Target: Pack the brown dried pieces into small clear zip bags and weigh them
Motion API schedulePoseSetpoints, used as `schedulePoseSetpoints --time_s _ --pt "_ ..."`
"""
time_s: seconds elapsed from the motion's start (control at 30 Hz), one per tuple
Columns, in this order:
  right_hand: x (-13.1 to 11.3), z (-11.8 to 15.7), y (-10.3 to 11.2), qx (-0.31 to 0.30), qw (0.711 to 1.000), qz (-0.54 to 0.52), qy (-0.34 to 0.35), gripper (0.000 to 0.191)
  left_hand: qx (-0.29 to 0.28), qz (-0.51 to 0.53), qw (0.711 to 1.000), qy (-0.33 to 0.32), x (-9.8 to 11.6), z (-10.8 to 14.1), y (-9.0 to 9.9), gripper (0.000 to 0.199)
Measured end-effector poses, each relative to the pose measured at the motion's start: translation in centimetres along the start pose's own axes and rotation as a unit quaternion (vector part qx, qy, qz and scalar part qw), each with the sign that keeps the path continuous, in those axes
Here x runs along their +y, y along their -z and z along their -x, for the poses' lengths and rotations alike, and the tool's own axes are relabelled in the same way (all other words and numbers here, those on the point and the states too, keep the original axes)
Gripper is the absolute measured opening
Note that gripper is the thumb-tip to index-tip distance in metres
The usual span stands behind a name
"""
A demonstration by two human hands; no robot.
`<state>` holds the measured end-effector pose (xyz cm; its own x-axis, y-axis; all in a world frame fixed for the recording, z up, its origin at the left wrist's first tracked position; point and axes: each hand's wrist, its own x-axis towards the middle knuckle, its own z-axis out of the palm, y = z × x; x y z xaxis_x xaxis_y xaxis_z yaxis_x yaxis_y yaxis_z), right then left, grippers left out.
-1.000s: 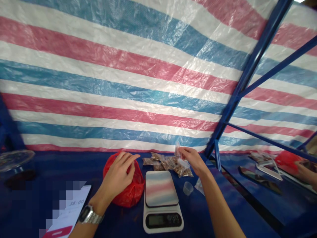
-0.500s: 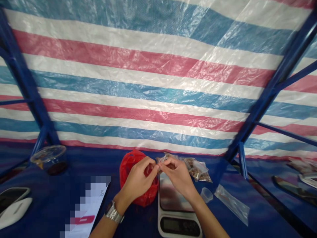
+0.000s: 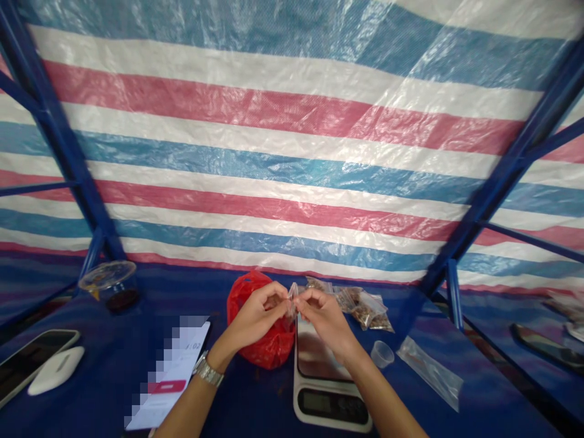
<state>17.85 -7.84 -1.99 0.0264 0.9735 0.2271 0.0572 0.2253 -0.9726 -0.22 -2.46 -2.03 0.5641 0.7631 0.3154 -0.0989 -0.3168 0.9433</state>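
My left hand (image 3: 260,316) and my right hand (image 3: 326,319) meet at the centre, fingertips pinched on a small clear zip bag (image 3: 292,295) between them. What the bag contains is hard to make out. On my left wrist is a metal watch (image 3: 208,370). Under my right hand stands a kitchen scale (image 3: 319,359) with a dark display at its front. A red plastic bag (image 3: 269,350) sits behind and below my left hand, partly covered by it. Beyond my right hand lie several clear bags of brown bits (image 3: 365,309).
To the right are a small clear cup (image 3: 382,353) and a flat clear plastic bag (image 3: 431,372). At left lie a lit phone (image 3: 176,377), a dark phone (image 3: 36,359), a white case (image 3: 57,370) and a tub (image 3: 112,285) with dark contents. Blue poles (image 3: 483,188) frame a striped sheet.
The view has shifted slightly, so things sit a little further right. Both hands stay pinched together, and the clear zip bag now shows upright between the fingertips.
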Motion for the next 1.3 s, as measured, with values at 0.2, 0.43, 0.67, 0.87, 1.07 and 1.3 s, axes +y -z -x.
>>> schedulePoseSetpoints --time_s 0.2,0.43,0.67,0.87,1.07,1.3 --pt "0.3 0.2 -1.2 0.106 0.990 0.073 0.065 0.044 0.093 0.056 0.993 0.048 0.0 -0.4 0.3 0.026" --pt "2.2 -0.2 -0.7 0.106 0.994 0.027 -0.018 0.059 0.093 0.130 0.986 0.052 1.0 -0.1 1.2 0.023" --pt "2.2 -0.3 -0.3 0.064 0.997 -0.033 -0.035 0.051 0.032 0.021 0.997 0.071 1.2 0.4 3.0 0.013" --pt "2.7 -0.4 -0.5 0.080 0.993 0.069 0.052 0.025 0.061 -0.114 0.992 0.013 0.7 0.6 4.4 0.018" --pt "3.0 0.4 -1.8 0.084 0.981 0.142 0.107 0.014 -0.081 -0.179 0.980 0.019 0.0 1.4 2.7 0.067" --pt "2.5 0.8 -2.2 0.078 0.980 0.124 0.133 0.016 -0.028 -0.324 0.945 -0.019 -0.9 1.4 2.5 0.081"
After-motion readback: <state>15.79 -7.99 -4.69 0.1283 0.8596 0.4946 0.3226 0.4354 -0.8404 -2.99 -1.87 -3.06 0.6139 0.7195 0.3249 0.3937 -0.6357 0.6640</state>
